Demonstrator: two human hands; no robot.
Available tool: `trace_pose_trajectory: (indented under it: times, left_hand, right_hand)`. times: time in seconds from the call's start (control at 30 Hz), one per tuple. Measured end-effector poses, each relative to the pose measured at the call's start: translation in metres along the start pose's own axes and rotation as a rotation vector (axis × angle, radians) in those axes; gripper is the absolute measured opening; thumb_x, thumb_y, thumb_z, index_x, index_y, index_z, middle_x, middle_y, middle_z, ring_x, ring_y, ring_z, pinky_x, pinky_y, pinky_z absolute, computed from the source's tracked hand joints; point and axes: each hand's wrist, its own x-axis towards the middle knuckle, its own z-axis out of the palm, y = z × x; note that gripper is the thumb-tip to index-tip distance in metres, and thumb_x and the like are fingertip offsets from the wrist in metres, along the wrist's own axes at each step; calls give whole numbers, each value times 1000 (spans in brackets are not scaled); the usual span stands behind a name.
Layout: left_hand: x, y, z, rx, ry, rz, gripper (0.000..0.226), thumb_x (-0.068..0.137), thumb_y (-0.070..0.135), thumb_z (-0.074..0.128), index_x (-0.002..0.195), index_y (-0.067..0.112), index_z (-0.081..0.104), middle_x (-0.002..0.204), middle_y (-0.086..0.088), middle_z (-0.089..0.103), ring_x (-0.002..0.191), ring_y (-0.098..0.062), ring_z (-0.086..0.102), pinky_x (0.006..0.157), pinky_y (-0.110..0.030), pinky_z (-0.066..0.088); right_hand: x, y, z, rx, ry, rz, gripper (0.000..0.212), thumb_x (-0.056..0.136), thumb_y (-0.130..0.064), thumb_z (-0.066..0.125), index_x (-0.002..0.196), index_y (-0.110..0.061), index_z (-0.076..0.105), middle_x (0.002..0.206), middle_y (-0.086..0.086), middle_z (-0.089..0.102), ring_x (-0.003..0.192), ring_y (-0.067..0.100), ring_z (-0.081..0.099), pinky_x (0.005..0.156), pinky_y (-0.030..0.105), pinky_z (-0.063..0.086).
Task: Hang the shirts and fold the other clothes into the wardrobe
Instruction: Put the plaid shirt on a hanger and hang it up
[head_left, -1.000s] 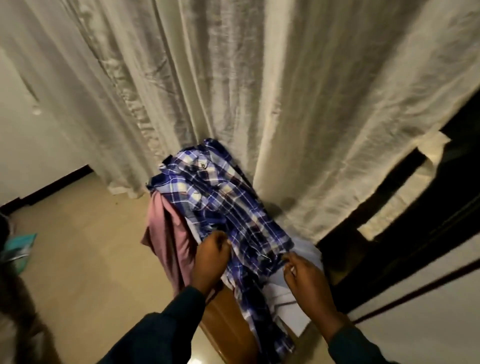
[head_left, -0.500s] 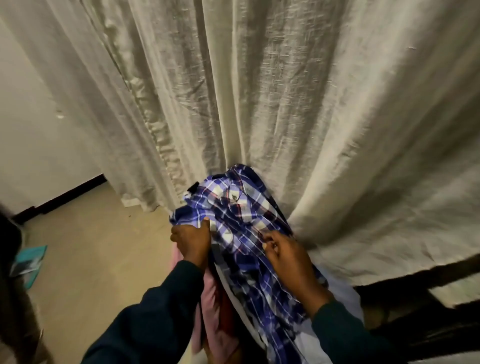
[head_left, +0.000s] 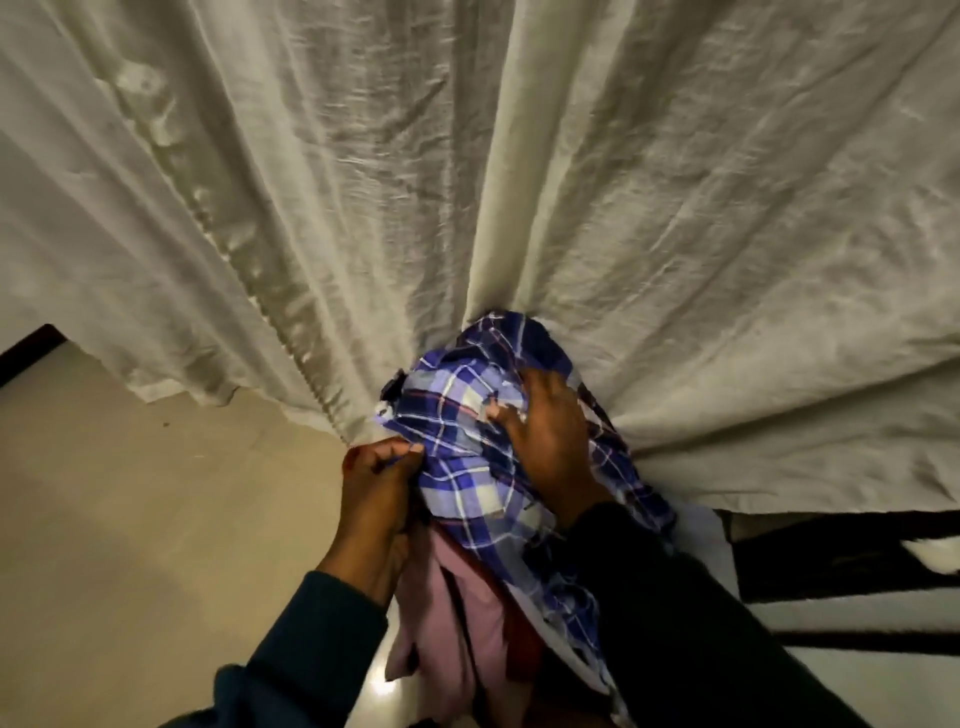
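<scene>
A blue and white plaid shirt (head_left: 467, 467) lies bunched on top of a pile of clothes right against the curtain. My left hand (head_left: 376, 486) pinches the shirt's left edge between thumb and fingers. My right hand (head_left: 550, 436) lies on top of the shirt with its fingers curled into the cloth near the collar. Under the shirt hang a pink garment (head_left: 452, 613) and a white garment (head_left: 701, 540). What the pile rests on is hidden.
A cream curtain (head_left: 519, 182) fills the upper view and hangs down to the beige floor (head_left: 130, 519) on the left. Dark furniture bars (head_left: 831, 566) show at the lower right.
My view has moved closer and lower over the pile. Both hands slid up the plaid shirt toward its collar end; the right hand now sits on top of the bunched cloth.
</scene>
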Motion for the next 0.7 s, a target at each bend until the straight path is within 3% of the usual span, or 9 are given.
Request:
trace_pose_trajectory:
  times: [0.07,0.13,0.23,0.37,0.47,0.57,0.63,0.7]
  left_hand:
    - [-2,2,-4,-27,-17,0,38,84,0,68,51,18,67,76,-17,58,78,-30,55,76,-43,46]
    - [-6,4,-7,-14,-23,-9,15,73,16,78,72,9,64,81,-20,56,74,-30,55,69,-40,47]
    - [-9,2,-7,-21,-29,-60,41,71,16,82,100,3,56,89,-25,60,75,-30,63,62,-35,53]
    - [-25,7,2,53,4,9,45,61,20,87,91,9,55,96,-22,62,81,-28,63,68,-35,51]
    - [-47,13,12,95,-79,54,45,75,21,87,102,10,53,99,-10,62,82,-21,60,69,-30,47]
    - [-67,18,22,125,-112,141,68,70,35,91,118,14,48,107,-2,57,93,-18,59,82,-34,50]
    - [-75,19,28,247,-86,247,104,48,65,92,127,13,50,124,-4,59,113,-25,59,98,-42,51]
    - [-80,18,31,284,-106,275,124,36,71,88,135,9,48,134,-11,59,120,-29,58,103,-46,49]
  right_hand:
    - [2,0,0,-62,57,1,41,85,-27,74,117,-4,63,104,22,65,98,43,60,82,46,46]
    - [1,0,-10,-107,111,-21,30,86,-30,72,106,-9,66,95,19,66,90,41,60,76,44,45]
    - [-13,-4,-39,-118,206,-100,24,90,-34,61,103,-15,68,97,12,65,88,36,56,76,42,43]
    - [-42,-7,-81,-122,384,-233,19,92,-16,62,107,-14,72,109,5,69,95,30,60,81,41,50]
    - [-65,-16,-104,-74,483,-234,29,87,4,66,111,-11,72,109,5,70,97,24,62,83,37,50]
    - [-90,-32,-132,198,504,-155,21,96,0,58,105,-14,69,95,0,70,86,16,63,76,32,50]
    - [-102,-40,-155,416,442,-73,15,101,-10,54,103,-18,67,88,-4,70,82,13,64,73,25,49]
    - [-110,-47,-180,648,371,-66,15,103,-14,51,103,-16,65,90,-1,71,83,13,65,75,22,49]
